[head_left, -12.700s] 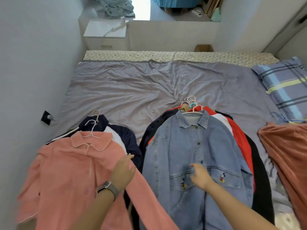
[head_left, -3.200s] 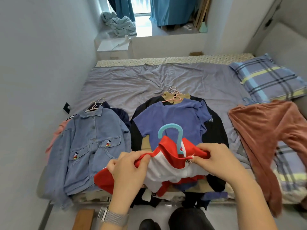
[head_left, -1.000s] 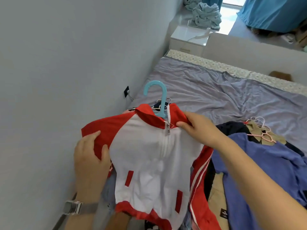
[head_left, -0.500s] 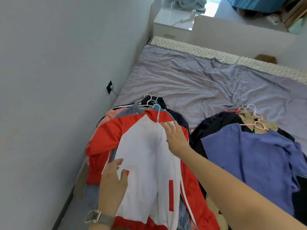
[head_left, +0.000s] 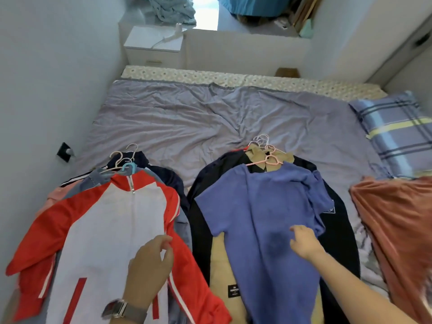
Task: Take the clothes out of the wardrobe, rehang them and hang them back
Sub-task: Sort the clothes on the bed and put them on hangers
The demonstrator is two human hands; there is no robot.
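Two piles of clothes fill the near edge of the bed (head_left: 210, 118), far half bare; my left hand (head_left: 149, 260) hovers relaxed over the red and white jacket (head_left: 112, 225), right hand (head_left: 304, 242), fingers loose, touches the blue T-shirt (head_left: 264, 206) beside the rust blanket (head_left: 397, 230).

Jacket (head_left: 112, 220): smooth, slightly shiny red-and-white synthetic cloth, metal zip.
T-shirt (head_left: 264, 206): matt blue knit cloth, soft-looking.
Hangers: blue plastic hanger (head_left: 128, 166), smooth; pink hanger (head_left: 268, 161), thin and glossy.
Bed sheet (head_left: 187, 122): matt grey-lilac cloth, creased.
Blanket (head_left: 395, 220): rust-coloured plush cloth, velvety.
Pillow (head_left: 397, 132): checked woven cloth.
Nightstand (head_left: 153, 46): glossy white top.
Watch (head_left: 119, 309): metal case, woven grey strap.
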